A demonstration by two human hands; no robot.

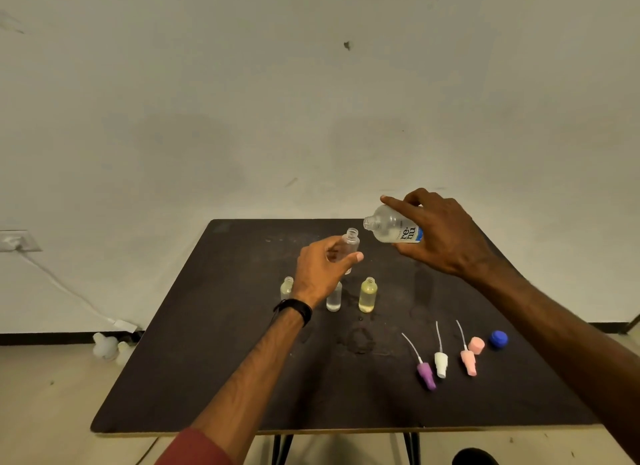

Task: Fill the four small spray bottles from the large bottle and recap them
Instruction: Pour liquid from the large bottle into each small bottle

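A left hand grips a small clear uncapped spray bottle upright, while the right hand holds the large clear labelled bottle tipped, mouth just beside its neck.

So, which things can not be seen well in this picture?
- Head view: the left hand covers most of the small bottle it holds; its fill level is unclear.
- The left wrist hides part of the clear middle bottle.
- Label text on the large bottle is partly behind the right hand.
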